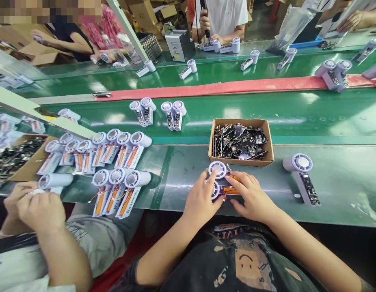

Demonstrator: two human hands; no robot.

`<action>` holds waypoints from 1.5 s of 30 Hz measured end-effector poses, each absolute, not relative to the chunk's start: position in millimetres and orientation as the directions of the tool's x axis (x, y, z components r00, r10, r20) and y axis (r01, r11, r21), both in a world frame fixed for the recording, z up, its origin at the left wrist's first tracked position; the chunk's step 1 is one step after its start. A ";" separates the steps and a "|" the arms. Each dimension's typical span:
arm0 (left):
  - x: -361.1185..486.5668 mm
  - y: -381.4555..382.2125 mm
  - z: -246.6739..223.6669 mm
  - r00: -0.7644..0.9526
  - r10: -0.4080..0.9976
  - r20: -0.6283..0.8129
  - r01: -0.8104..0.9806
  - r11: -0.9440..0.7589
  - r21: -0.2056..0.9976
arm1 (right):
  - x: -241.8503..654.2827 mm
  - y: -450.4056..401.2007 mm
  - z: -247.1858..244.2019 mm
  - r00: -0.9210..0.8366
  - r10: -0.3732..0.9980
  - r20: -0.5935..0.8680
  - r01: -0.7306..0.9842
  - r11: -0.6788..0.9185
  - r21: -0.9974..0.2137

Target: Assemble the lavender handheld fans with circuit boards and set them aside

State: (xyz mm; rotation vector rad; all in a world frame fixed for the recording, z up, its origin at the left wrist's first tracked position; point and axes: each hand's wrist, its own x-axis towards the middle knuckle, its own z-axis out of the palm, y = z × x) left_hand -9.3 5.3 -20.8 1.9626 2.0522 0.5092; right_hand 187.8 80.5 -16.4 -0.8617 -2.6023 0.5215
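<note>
Two white handheld fans lie together at the belt's front edge, the upper fan head (217, 170) showing above my hands and the lower one (215, 190) partly covered by them. My left hand (202, 199) grips the lower fan. My right hand (251, 191) presses its fingers on an orange-wrapped battery (232, 190) beside thin wires. Most of both fan bodies is hidden under my hands. To my right, a fan with a bare black circuit board (301, 177) lies on the belt. A cardboard box of black circuit boards (241, 121) stands just beyond my hands.
Rows of fans with orange batteries (121, 152) stand to my left, near a co-worker's hands (34, 205) holding a fan. Another box of boards (29, 172) is at far left. Green belts, a red strip and more workers lie beyond.
</note>
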 end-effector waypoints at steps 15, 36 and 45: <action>-30.2 15.2 2.7 0.307 0.945 0.115 0.903 -0.328 0.277 | 203.0 155.8 24.2 -0.567 0.792 0.226 0.712 0.609 -0.349; -8.3 7.8 12.0 -0.239 0.952 0.193 -0.238 -0.250 0.938 | 171.6 87.3 37.4 -0.683 0.454 0.572 0.098 0.833 -0.545; -35.0 -15.3 10.7 -0.054 0.994 -0.100 -0.114 0.093 0.989 | 176.4 95.9 1.7 -0.766 0.556 0.323 0.139 0.634 -0.761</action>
